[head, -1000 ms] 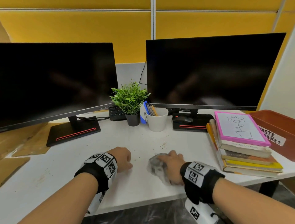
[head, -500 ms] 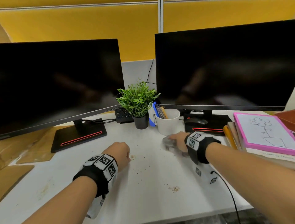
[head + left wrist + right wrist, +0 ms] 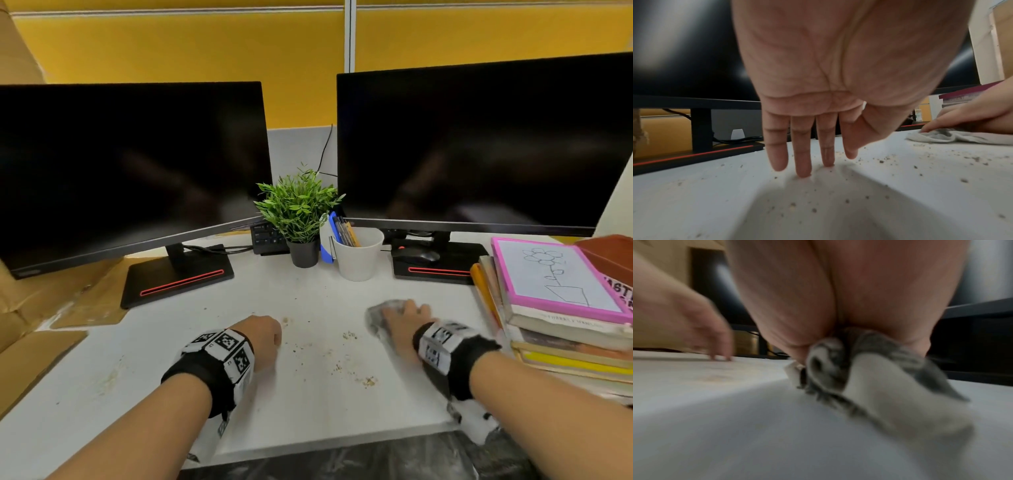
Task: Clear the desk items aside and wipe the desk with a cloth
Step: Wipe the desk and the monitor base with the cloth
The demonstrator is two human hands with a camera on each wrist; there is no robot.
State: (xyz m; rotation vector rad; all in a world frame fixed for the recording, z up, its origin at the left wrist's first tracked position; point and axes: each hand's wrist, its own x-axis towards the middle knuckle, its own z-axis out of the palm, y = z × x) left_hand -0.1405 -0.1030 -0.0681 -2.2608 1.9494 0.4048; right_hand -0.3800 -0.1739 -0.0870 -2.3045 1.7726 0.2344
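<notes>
The white desk (image 3: 308, 404) carries two dark monitors (image 3: 130, 164) at the back, and a stack of books (image 3: 561, 329) on the right side with a pink-framed board on top. Between the monitor stands are a small plant (image 3: 301, 212) and a white cup (image 3: 359, 257) with pens. These items stand along the back and the side, so the front middle of the desk is free for wiping.

The right hand (image 3: 406, 320) lies on the grey cloth (image 3: 380, 315), just left of the books. Its fingers are spread over the cloth and press it flat on the desk; they do not clench it. The left hand (image 3: 838, 73) is near the middle front of the desk. Its fingers (image 3: 802, 146) are straight and released, the tips touch the surface, and they grasp nothing.

Brown crumbs (image 3: 349, 335) lie scattered between the two hands, and one more small heap (image 3: 368, 380) is nearer to the front edge.

I judge the step in hand is wiping. To do it well, the palm should keep an even pressure, and the cloth should stay bunched in front of the stroke so that it gathers the crumbs and does not spread them. It is better to sweep toward one place, away from the books and the cup. The left hand can steady the body, but it should stay out of the path of the cloth.
</notes>
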